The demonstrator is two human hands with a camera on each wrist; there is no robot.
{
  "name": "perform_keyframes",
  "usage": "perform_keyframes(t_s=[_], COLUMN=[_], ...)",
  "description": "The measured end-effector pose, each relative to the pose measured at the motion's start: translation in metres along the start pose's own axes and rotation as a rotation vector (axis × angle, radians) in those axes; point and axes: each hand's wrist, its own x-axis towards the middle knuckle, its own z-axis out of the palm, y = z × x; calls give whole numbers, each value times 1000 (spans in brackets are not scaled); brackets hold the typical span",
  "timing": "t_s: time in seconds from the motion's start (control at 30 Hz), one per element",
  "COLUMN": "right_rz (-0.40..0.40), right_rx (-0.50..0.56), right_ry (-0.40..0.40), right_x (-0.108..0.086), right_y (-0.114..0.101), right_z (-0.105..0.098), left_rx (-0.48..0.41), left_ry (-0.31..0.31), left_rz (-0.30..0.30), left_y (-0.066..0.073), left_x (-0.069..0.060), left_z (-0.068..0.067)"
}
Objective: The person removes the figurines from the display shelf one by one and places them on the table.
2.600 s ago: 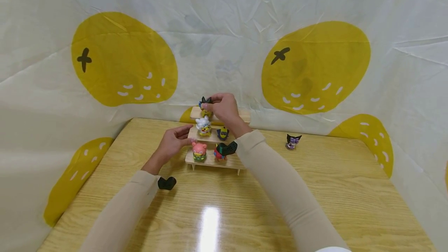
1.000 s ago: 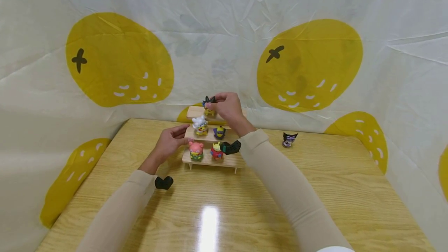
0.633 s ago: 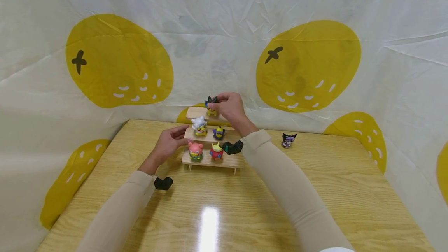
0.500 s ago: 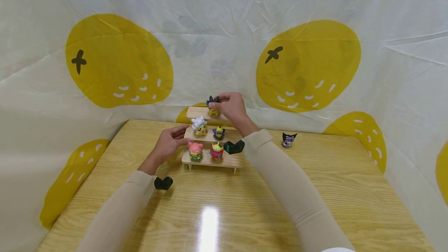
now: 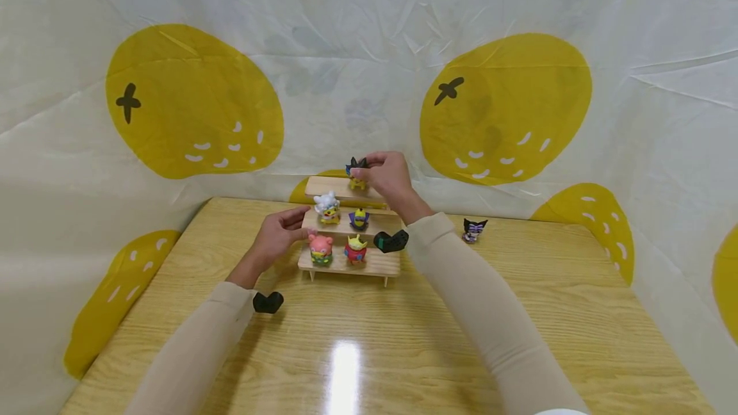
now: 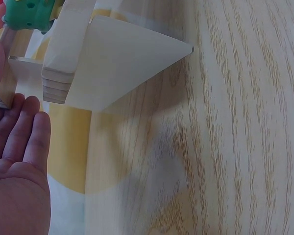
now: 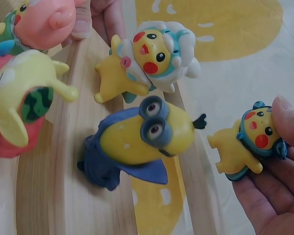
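A three-tier wooden display stand stands at the back of the table. My left hand holds its left end; thumb in front, fingers behind the middle board. My right hand pinches a yellow Pikachu figurine with a dark eared hood, upright at the top board; whether its feet touch the board I cannot tell. On the middle board are a white-hooded Pikachu figurine and a caped Minion figurine. The bottom board bears a pink figurine and a red-clothed yellow-headed one.
A black-and-purple figurine stands alone on the wooden table, right of the stand. A pale cloth with yellow fruit prints hangs close behind. Black blocks sit at both wrists.
My right hand has shifted the hooded Pikachu figurine rightward along the top board, from its left part toward the middle. The left hand keeps its place at the stand.
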Motion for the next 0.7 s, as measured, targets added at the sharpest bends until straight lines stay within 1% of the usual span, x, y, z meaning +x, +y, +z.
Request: perform_keyframes(t_s=[0.17,0.47,0.7], right_rz=[-15,-16,3], right_rx=[-23,-43,-6], right_ry=[11,23,26], right_x=[-1,-2,-2], right_y=[0,1,3], right_z=[-5,-12,-17], left_rx=[2,0,2], left_ry=[3,1,-16], left_rz=[0,-4,1], left_y=[0,0,1], left_x=[0,0,-2], left_z=[0,0,0])
